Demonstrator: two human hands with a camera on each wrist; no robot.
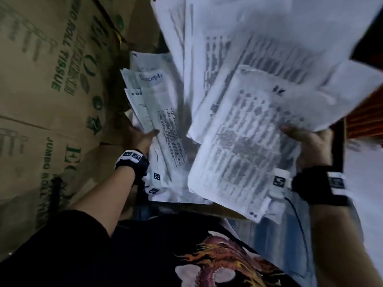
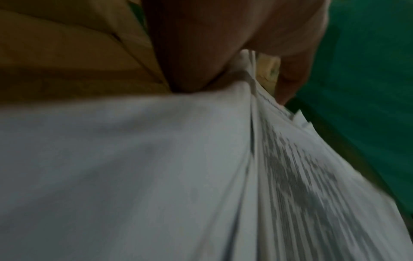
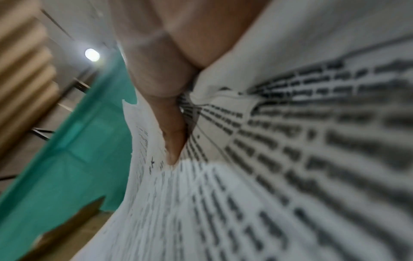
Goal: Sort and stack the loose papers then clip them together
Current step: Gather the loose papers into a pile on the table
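My right hand (image 1: 304, 137) grips a large, loose bundle of printed white sheets (image 1: 259, 112) raised in the air at the right; its thumb (image 3: 172, 134) presses on the printed top sheet (image 3: 290, 159). My left hand (image 1: 143, 137) holds a smaller bunch of narrower papers (image 1: 153, 104), one with a handwritten "Receipt" label (image 1: 150, 78). In the left wrist view the fingers (image 2: 201, 53) pinch the edge of that bunch (image 2: 257, 141). More white sheets (image 1: 170, 187) lie under both bundles. No clip is visible.
Brown cardboard boxes (image 1: 51, 79) printed with green "JUMBO ROLL TISSUE" fill the left side. A cardboard flap (image 1: 207, 208) lies under the papers near my body. A teal wall (image 3: 78, 159) shows behind the right hand. My black printed shirt (image 1: 186, 255) is below.
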